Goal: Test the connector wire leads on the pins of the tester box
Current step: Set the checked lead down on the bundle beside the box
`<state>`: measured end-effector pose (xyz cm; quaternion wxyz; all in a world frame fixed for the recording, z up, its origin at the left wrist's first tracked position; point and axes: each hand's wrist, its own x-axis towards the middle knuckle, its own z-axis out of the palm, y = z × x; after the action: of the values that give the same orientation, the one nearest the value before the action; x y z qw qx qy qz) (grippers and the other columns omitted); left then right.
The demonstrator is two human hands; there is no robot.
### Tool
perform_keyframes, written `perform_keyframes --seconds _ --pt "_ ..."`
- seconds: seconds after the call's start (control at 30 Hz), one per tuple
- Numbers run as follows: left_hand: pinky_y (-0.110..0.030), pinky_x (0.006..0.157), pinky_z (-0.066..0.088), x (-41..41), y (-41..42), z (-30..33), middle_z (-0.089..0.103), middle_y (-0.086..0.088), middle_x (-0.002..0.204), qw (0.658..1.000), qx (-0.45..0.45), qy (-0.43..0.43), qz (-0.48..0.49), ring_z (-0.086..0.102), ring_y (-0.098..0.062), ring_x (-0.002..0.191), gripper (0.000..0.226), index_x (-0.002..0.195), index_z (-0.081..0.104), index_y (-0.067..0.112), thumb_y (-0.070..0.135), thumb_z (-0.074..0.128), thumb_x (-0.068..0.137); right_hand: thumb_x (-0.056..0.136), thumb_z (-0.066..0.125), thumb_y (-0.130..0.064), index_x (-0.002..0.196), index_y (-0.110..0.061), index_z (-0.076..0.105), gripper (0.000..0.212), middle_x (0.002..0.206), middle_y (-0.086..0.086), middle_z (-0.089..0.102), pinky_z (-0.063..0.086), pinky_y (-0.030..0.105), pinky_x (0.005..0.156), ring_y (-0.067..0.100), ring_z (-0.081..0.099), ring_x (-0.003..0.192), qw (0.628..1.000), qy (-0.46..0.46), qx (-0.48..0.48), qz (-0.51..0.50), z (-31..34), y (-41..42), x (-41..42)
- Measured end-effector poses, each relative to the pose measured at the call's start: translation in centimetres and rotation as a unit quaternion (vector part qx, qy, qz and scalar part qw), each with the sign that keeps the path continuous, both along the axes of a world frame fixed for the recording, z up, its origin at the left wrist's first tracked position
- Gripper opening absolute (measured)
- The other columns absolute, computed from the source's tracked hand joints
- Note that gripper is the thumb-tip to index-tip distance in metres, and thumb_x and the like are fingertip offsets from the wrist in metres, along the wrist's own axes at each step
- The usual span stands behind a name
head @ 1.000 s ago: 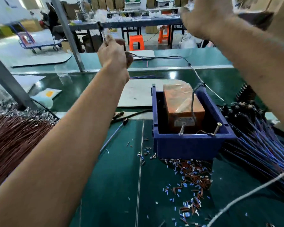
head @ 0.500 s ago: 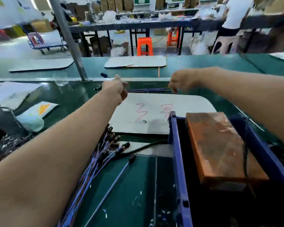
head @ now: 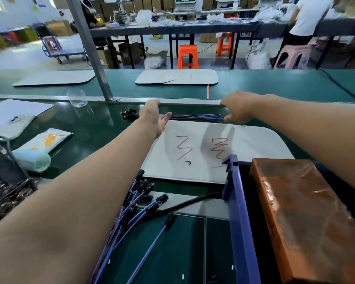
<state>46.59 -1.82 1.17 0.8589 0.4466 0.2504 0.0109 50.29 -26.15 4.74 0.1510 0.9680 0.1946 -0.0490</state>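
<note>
A thin bundle of blue and red connector wires lies flat on the green belt beyond a white board, black connectors at its left end. My left hand hovers over the bundle's left part with fingers straight and holds nothing. My right hand has its fingers bent down onto the bundle's right end; a grip is hidden. The tester box, wrapped in orange-brown film, sits in a blue bin at lower right. Its pins are out of view.
More blue wires with black connectors fan out under my left forearm. A heap of brown wires and a plastic bag lie at left. A slanted metal post rises from the belt's rail. A person stands far right.
Both hands came down from high up and laid the wire bundle on the belt. My left hand has opened off it. The view has tilted up and forward.
</note>
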Motion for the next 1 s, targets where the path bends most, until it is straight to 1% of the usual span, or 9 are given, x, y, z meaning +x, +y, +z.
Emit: perform_keyframes --seconds 0.17,0.3,0.37,0.5,0.6,0.67,0.77,0.93,1.0 --pt "-0.023 0.052 0.058 -5.9 -1.6 1.5 0.063 -0.012 0.084 0.994 0.103 -0.024 0.031 0.067 -0.021 0.061 0.012 0.099 0.058 0.001 0.008 0.050 0.102 0.099 0.066 -0.037 0.135 -0.015 0.065 0.042 0.130 0.010 0.065 0.050 0.044 0.101 0.034 0.059 0.119 1.000 0.012 0.020 0.015 2.1 -1.9 -4.0" --pt "-0.024 0.053 0.050 -13.6 -2.1 2.9 0.073 -0.008 0.092 0.933 0.356 -0.046 -0.027 0.066 -0.017 0.058 0.012 0.096 0.065 0.012 0.009 0.054 0.097 0.097 0.071 -0.028 0.121 -0.013 0.073 0.028 0.119 0.007 0.073 0.050 0.032 0.091 0.023 0.065 0.101 0.988 0.010 0.152 0.028 5.7 -1.2 -10.4" --pt "-0.029 0.068 0.054 -18.1 -1.7 2.8 0.076 -0.005 0.090 0.853 0.518 -0.052 -0.048 0.069 -0.022 0.071 0.016 0.090 0.070 0.019 0.010 0.056 0.091 0.098 0.071 -0.029 0.119 -0.016 0.074 0.025 0.112 0.001 0.076 0.051 0.027 0.080 0.010 0.069 0.084 0.971 0.028 0.229 0.065 7.3 0.3 -14.7" --pt "-0.037 0.080 0.053 -28.3 -1.1 0.0 0.071 -0.010 0.099 0.601 0.793 -0.009 -0.103 0.065 -0.033 0.094 0.016 0.093 0.071 0.014 0.027 0.063 0.091 0.096 0.074 -0.032 0.120 -0.019 0.074 0.027 0.104 -0.005 0.076 0.053 0.022 0.080 0.002 0.068 0.081 0.936 -0.024 0.308 0.169 9.8 3.7 -26.1" --pt "-0.042 0.091 0.051 -32.7 -2.2 -2.4 0.060 -0.012 0.122 0.507 0.842 0.097 -0.154 0.058 -0.033 0.117 0.033 0.119 0.062 0.015 0.041 0.063 0.098 0.095 0.073 -0.028 0.114 -0.021 0.076 0.020 0.095 -0.009 0.076 0.053 0.023 0.077 -0.003 0.061 0.073 0.884 -0.088 0.392 0.239 9.4 5.8 -35.0" --pt "-0.041 0.097 0.050 -35.1 -2.5 -3.4 0.057 -0.014 0.132 0.554 0.816 0.080 -0.143 0.056 -0.033 0.125 0.035 0.132 0.057 0.013 0.025 0.063 0.100 0.095 0.072 -0.025 0.108 -0.021 0.078 0.015 0.088 -0.009 0.076 0.054 0.025 0.073 0.000 0.061 0.070 0.874 -0.052 0.418 0.243 7.9 6.8 -40.2" --pt "-0.043 0.097 0.052 -38.6 -2.0 -3.0 0.067 -0.012 0.120 0.785 0.601 -0.067 -0.136 0.063 -0.034 0.120 0.023 0.101 0.065 0.022 0.012 0.075 0.082 0.095 0.071 -0.017 0.107 -0.017 0.078 0.014 0.089 -0.005 0.076 0.053 0.026 0.076 0.002 0.058 0.067 0.859 -0.002 0.470 0.201 3.0 8.0 -45.3" --pt "-0.041 0.068 0.036 -36.7 -2.1 1.6 0.066 -0.014 0.091 0.763 0.643 -0.069 0.002 0.058 -0.031 0.077 0.008 0.097 0.041 0.014 0.007 0.042 0.101 0.094 0.065 -0.002 0.115 -0.009 0.061 0.023 0.095 0.000 0.069 0.054 0.040 0.078 0.014 0.062 0.077 0.762 0.008 0.646 0.034 -3.5 9.8 -48.7" --pt "-0.037 0.060 0.042 -36.9 -3.3 3.9 0.063 -0.004 0.078 0.823 0.539 -0.175 0.041 0.057 -0.016 0.061 0.015 0.095 0.041 0.016 0.010 0.040 0.107 0.097 0.064 -0.004 0.133 -0.009 0.049 0.039 0.111 0.007 0.068 0.052 0.049 0.090 0.025 0.064 0.100 0.753 0.001 0.657 0.020 -4.0 10.6 -48.9"
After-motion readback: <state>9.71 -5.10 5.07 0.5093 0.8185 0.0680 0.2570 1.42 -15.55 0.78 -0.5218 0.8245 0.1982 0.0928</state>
